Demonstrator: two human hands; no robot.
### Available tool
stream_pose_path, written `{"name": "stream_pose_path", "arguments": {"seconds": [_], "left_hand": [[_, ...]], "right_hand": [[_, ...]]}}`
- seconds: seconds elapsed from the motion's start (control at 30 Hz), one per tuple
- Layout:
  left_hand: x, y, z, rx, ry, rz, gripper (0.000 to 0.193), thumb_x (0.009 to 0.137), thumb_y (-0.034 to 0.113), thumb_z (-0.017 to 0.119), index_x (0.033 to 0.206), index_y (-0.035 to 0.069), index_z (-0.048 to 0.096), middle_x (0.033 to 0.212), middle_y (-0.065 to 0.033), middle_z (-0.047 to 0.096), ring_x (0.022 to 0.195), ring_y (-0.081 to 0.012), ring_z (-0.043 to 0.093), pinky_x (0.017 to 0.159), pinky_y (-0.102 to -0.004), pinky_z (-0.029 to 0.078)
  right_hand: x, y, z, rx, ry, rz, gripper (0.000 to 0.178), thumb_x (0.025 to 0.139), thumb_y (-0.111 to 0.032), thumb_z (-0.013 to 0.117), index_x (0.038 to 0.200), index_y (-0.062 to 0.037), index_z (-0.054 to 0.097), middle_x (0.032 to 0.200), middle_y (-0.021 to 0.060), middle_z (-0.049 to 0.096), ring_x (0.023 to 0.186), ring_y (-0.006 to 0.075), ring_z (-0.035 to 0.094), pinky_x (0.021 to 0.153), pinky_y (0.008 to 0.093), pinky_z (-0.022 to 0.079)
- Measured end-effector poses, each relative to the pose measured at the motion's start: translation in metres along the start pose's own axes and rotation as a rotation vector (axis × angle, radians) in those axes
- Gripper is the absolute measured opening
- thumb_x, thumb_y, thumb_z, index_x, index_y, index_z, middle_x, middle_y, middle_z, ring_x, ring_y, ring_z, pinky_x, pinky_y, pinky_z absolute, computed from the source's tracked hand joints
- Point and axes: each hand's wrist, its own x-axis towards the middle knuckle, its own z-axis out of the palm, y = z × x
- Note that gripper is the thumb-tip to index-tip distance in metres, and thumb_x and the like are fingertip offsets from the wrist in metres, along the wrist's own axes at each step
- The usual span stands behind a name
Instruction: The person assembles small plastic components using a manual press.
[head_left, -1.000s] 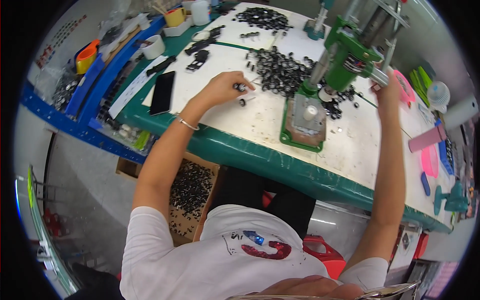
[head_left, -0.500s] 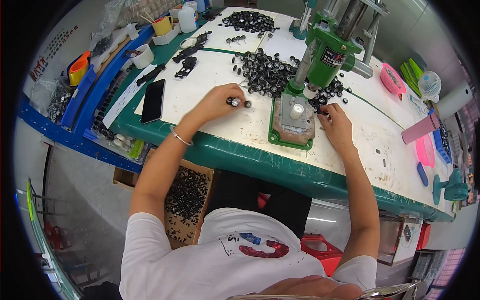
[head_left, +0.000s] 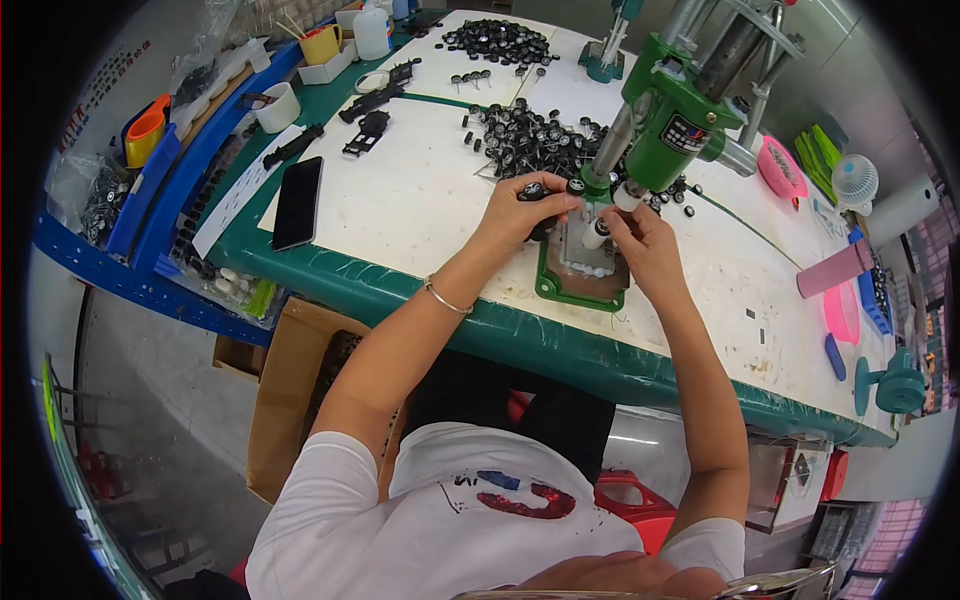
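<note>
My left hand is closed on small black toy wheels with silvery hubs, just left of the green hand press. Another wheel shows at its fingertips. My right hand pinches a single small wheel at the top of the white post on the press base. Whether the wheel rests on the post is hard to make out. Above it hangs the white-tipped ram, apart from the wheel. Behind the press lies a heap of wheels, some on thin metal axles.
A second wheel heap lies farther back. Black toy chassis parts and a phone are at the left. On the right stand a pink basin, a pink cylinder and a small fan. An open cardboard box sits below the table edge.
My left hand has moved right to the press, carrying the wheels. My right hand has come from beside the press to the post with a wheel. The cardboard box's flap now shows.
</note>
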Motion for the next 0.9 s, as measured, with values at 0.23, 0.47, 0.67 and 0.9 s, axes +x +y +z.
{"name": "stream_pose_path", "arguments": {"seconds": [0.23,0.47,0.67,0.9], "left_hand": [[0.002,-0.001,0.003,0.211,-0.048,0.195,0.012,0.076,0.005,0.07,0.086,-0.001,0.065,0.079,-0.0026,0.062,0.069,-0.0086,0.056,0.064,-0.0213,0.045],[-0.003,0.019,0.033,0.505,-0.083,0.274,0.015,0.075,0.007,0.071,0.087,-0.001,0.066,0.079,-0.0013,0.063,0.073,-0.0064,0.056,0.067,-0.02,0.043],[0.004,0.016,0.037,0.415,-0.102,0.135,0.014,0.073,0.01,0.072,0.082,0.001,0.068,0.071,-0.0019,0.065,0.065,-0.0058,0.055,0.061,-0.0221,0.045],[0.014,0.009,0.032,0.321,-0.12,0.155,0.013,0.072,0.01,0.073,0.081,0.001,0.069,0.071,-0.0009,0.065,0.066,-0.0045,0.055,0.062,-0.021,0.045]], "right_hand": [[-0.002,0.003,0.003,0.332,0.02,0.129,0.023,0.088,-0.02,0.06,0.102,-0.0019,0.059,0.075,0.0014,0.058,0.062,0.0077,0.051,0.055,0.0227,0.042],[0.01,-0.003,-0.046,0.58,0.292,0.072,0.026,0.092,-0.022,0.054,0.107,-0.0012,0.058,0.071,-0.0024,0.049,0.058,0.005,0.046,0.051,0.0195,0.037],[0.035,-0.034,-0.11,0.627,0.29,-0.101,0.031,0.091,-0.025,0.053,0.109,-0.0005,0.056,0.081,0.0018,0.056,0.068,0.0082,0.051,0.059,0.0226,0.041],[0.117,-0.113,-0.154,0.716,0.192,-0.275,0.03,0.094,-0.026,0.048,0.109,-0.0013,0.057,0.093,0.0051,0.061,0.082,0.0141,0.056,0.073,0.0289,0.047]]}}
